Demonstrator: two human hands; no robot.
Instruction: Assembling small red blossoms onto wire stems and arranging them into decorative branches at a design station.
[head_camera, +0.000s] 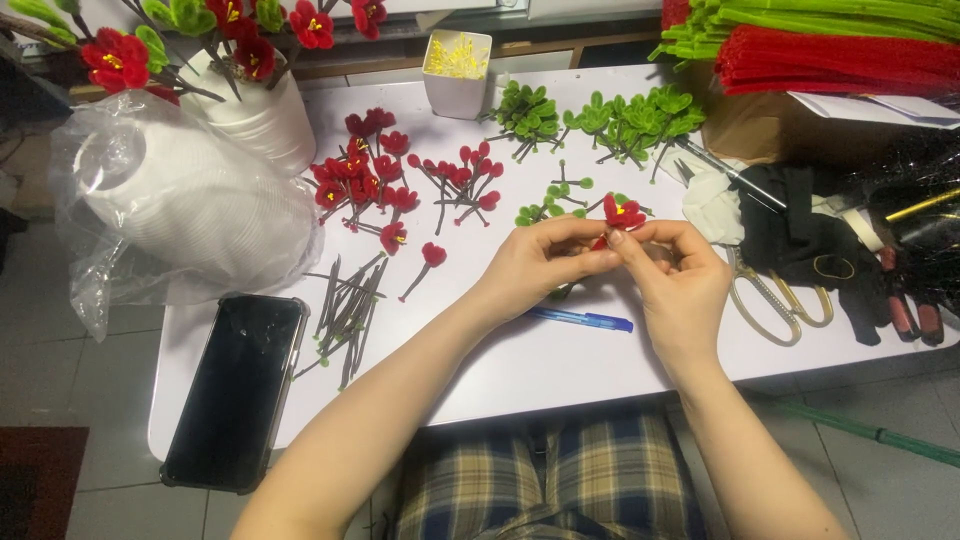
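Observation:
Both my hands meet over the middle of the white table (560, 370). My left hand (540, 265) and my right hand (680, 280) pinch together a small red pipe-cleaner flower (622, 213) with a yellow centre, held just above the tabletop. Its stem is hidden between my fingers. Beneath my hands lies a blue pen (585, 320). A little above them sit small green pipe-cleaner leaf sprigs (552, 200).
Finished red flowers (375, 180) and dark stems (345, 305) lie at left, green leaf clusters (610, 120) at the back. A black phone (235, 390) overhangs the front-left edge. Scissors (775, 300), dark cloth and tools crowd the right. A bagged stack of white cups (190, 210) and a vase stand far left.

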